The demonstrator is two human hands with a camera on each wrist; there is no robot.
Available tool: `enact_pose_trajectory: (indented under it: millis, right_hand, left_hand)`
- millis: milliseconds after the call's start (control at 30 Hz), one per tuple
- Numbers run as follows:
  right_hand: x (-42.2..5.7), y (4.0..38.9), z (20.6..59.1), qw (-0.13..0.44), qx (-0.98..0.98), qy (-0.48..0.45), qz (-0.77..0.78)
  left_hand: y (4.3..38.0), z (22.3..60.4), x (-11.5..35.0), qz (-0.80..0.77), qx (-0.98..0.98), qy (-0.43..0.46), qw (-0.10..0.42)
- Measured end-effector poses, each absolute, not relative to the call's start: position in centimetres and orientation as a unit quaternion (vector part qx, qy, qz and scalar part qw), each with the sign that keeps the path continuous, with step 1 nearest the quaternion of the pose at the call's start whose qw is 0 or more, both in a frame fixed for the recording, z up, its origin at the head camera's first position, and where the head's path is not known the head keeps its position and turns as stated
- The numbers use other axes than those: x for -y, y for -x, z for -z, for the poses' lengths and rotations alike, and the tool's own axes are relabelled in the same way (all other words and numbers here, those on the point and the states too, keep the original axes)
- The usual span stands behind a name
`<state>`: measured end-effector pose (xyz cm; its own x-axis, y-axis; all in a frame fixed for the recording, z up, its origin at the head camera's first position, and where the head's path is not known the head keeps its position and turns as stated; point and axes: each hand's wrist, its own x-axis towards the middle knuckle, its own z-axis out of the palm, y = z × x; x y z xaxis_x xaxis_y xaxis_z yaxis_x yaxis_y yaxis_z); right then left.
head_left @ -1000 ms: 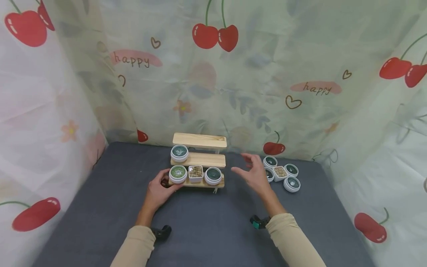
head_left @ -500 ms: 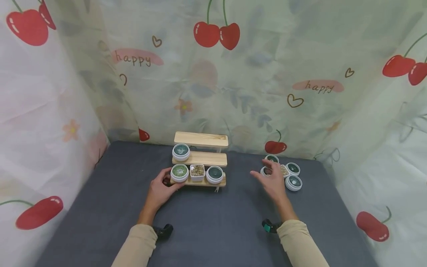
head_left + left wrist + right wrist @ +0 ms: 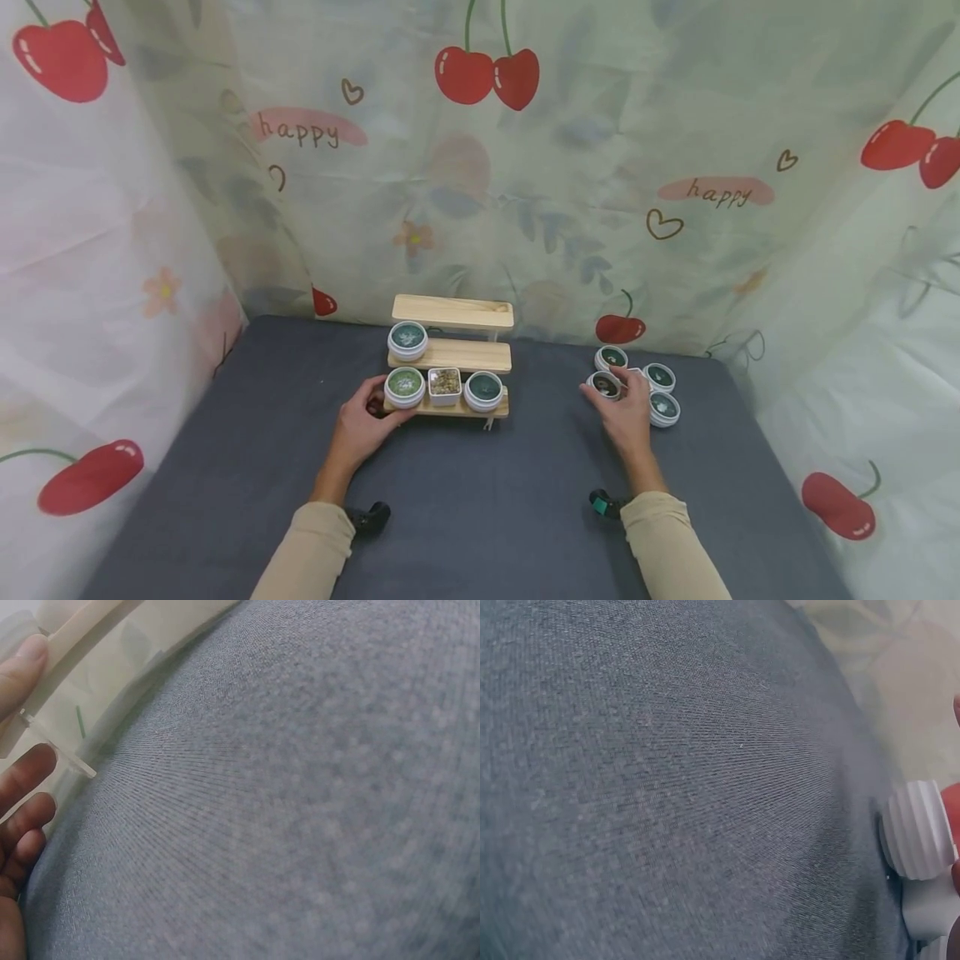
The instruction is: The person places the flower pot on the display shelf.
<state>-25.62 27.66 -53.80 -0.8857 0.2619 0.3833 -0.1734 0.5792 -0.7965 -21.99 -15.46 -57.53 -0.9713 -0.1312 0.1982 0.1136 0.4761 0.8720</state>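
Observation:
My left hand [image 3: 362,423] holds the left end of a three-tier wooden shelf [image 3: 452,356]. Its thumb lies along the front of the lowest board, near a round white pot with a green top [image 3: 405,387]. In the left wrist view the other fingers [image 3: 26,817] are bent below the board. At the right, my right hand [image 3: 628,417] pinches a small round white pot with a dark top [image 3: 604,385] between thumb and fingers. That pot's ribbed side [image 3: 919,829] shows in the right wrist view.
On the lowest board also sit a square pot of gravel-like bits [image 3: 444,386] and a dark-topped round pot [image 3: 483,391]; another round pot [image 3: 408,340] stands on the middle board. Right of my right hand are more round pots [image 3: 663,408] [image 3: 660,377]. A patterned curtain [image 3: 555,208] surrounds the grey table [image 3: 480,508].
My right hand has moved right, from beside the shelf to the cluster of pots, and has closed its thumb and fingers on the dark-topped pot. My left hand has stayed at the shelf.

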Motion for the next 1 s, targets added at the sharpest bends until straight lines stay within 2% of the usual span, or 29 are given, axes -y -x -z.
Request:
enact_pose_trajectory:
  millis: [233,333,600,867,1000]
  right_hand:
    - [-27.5,26.0,54.7,0.29,0.86,0.014,-0.419]
    - [-27.4,26.1,54.9,0.295,0.862,0.02,-0.411]
    - [-27.0,26.4,55.0,0.272,0.876,0.04,-0.397]
    - [-26.8,26.7,55.8,0.214,0.891,0.077,-0.394]
    - [-26.6,26.7,56.0,0.211,0.892,0.077,-0.392]
  left_hand:
    - [22.0,57.4,15.5,0.511,0.851,-0.004,0.12]
    - [22.0,57.4,15.4,0.509,0.852,-0.006,0.118]
    - [22.0,57.5,15.5,0.509,0.852,-0.009,0.123]
    - [22.0,57.5,15.5,0.507,0.854,-0.011,0.115]
    - [21.9,57.4,15.5,0.512,0.852,-0.011,0.112]
